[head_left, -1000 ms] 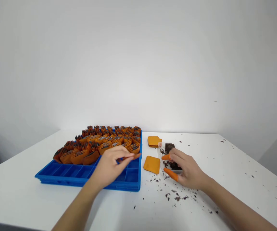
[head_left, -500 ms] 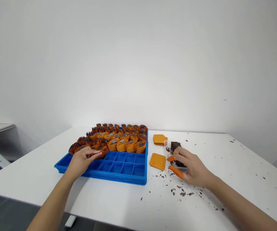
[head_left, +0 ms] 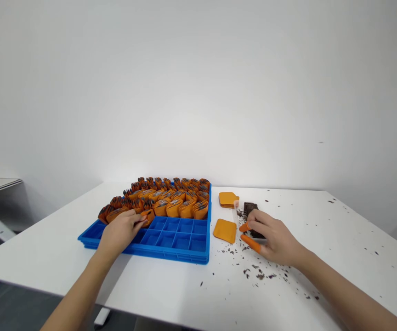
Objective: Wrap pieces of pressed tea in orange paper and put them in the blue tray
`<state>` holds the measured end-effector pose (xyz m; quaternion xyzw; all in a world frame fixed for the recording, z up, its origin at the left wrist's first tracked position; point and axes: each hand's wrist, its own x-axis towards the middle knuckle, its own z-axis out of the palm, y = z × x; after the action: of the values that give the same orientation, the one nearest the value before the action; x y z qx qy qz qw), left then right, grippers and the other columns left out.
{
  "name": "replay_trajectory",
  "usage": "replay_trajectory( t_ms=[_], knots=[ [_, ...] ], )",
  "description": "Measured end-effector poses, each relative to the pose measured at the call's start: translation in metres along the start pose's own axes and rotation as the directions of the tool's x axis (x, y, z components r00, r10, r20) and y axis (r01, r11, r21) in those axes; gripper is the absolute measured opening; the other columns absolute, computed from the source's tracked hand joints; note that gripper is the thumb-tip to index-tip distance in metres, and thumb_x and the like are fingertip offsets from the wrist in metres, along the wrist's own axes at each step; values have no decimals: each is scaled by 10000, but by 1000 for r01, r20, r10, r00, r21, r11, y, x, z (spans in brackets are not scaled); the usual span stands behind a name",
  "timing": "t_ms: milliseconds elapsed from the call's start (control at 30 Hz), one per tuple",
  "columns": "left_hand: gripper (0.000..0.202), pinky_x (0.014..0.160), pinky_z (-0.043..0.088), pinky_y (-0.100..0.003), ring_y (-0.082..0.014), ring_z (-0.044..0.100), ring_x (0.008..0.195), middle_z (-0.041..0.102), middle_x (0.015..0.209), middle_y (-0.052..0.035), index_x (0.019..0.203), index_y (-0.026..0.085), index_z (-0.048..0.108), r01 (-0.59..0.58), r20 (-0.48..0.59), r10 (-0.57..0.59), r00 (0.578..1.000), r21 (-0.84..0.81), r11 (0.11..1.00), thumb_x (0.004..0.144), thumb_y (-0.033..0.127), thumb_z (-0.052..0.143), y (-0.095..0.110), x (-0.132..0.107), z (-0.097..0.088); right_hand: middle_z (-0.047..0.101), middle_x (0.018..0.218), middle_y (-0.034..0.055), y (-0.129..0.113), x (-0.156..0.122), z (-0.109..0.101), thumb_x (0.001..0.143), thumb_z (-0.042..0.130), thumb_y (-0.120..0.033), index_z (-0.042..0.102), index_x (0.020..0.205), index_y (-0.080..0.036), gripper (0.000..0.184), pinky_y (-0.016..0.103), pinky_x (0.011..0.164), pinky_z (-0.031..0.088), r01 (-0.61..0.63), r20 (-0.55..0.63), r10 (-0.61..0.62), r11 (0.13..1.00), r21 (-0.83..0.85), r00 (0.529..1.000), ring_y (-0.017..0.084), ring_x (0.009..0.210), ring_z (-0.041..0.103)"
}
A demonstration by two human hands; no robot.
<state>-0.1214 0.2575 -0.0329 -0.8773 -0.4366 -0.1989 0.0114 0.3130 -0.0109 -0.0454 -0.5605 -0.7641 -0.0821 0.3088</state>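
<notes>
The fingers of my left hand (head_left: 121, 231) are closed in a pinch on the top of an orange packet (head_left: 149, 219), which stands in the front row of packets in the blue compartment tray (head_left: 171, 253). Many similar folded orange packets (head_left: 173, 209) with dark tops fill the tray's rear rows. Orange finger cots cover the thumb and index finger of my right hand (head_left: 276, 236). Those fingertips are apart, with nothing visible between them, beside a clear container (head_left: 261, 238) of dark flakes, partly hidden by the hand. Just left of them lies a flat orange square (head_left: 225, 231).
More flat orange squares (head_left: 227, 199) are stacked farther back, right of the tray. A dark block (head_left: 250, 209) sits at the container. Dark crumbs (head_left: 260, 276) are scattered over the white table (head_left: 150, 289). A white wall (head_left: 198, 92) rises behind it.
My left hand has shifted slightly left and down, and the packet at its fingertips now looks more upright in the tray. My right hand has hardly moved.
</notes>
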Motion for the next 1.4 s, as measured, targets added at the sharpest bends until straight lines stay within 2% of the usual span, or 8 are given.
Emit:
replay_trajectory(
  t_ms=[333,467,567,667,833,933,1167,1400],
  knots=[
    [334,644,445,-310,-312,716,909,721,1019,-104,1124,219,762,144,-59,-135,989,213,966,1018,434,529,28,-3,-11,638,993,71,11,2,-10,1027,560,-304,676,1030,-239,133,268,520,391,-149,-32,147,982,-111,989,172,714,576],
    [290,612,430,-308,-314,716,975,713,1110,-92,1250,244,666,149,-104,-127,986,246,958,1040,363,505,73,1,-19,664,1047,73,19,2,-15,998,545,-258,674,1095,-257,161,269,548,415,-196,-47,191,968,-156,980,180,758,612],
    [204,748,514,-324,-264,714,1011,727,1103,-61,1178,257,665,-102,-33,105,994,92,991,1065,328,511,129,9,-23,673,1056,69,26,0,-16,1004,534,-254,672,1076,-261,155,279,580,447,-239,-33,238,953,-186,971,199,826,640],
    [199,893,546,-338,-253,692,1069,706,1149,-76,1154,242,694,-478,110,489,865,-111,871,1072,331,537,190,21,-13,675,1008,61,32,0,-15,1013,506,-226,651,988,-248,149,286,584,447,-257,-32,256,945,-202,966,202,823,642],
    [271,901,565,-390,-313,721,1027,722,1143,-119,1117,188,758,-640,279,657,700,-161,751,916,369,768,250,50,28,685,988,56,35,0,-14,1095,462,-283,664,985,-249,233,301,621,459,-257,-46,254,944,-208,966,198,825,638],
    [328,801,571,-380,-320,741,931,741,1098,-124,1087,180,787,-668,339,684,646,-182,722,820,359,848,257,61,49,684,989,51,34,1,-14,1108,475,-303,670,989,-247,235,302,630,457,-252,-33,250,944,-213,968,196,848,637],
    [238,821,551,-385,-318,757,892,785,1000,-122,1037,199,814,-667,343,699,627,-226,710,989,399,695,247,61,66,673,979,56,31,1,-15,1084,541,-286,660,982,-230,166,294,612,413,-222,-5,226,951,-214,974,205,862,613],
    [267,1117,426,-528,-340,742,1118,766,1289,-147,1152,185,785,-667,360,697,620,-227,710,1085,271,541,240,44,63,655,938,50,29,-2,-13,1032,553,-208,648,964,-229,119,278,584,356,-209,20,219,952,-222,976,202,830,590]
  ],
)
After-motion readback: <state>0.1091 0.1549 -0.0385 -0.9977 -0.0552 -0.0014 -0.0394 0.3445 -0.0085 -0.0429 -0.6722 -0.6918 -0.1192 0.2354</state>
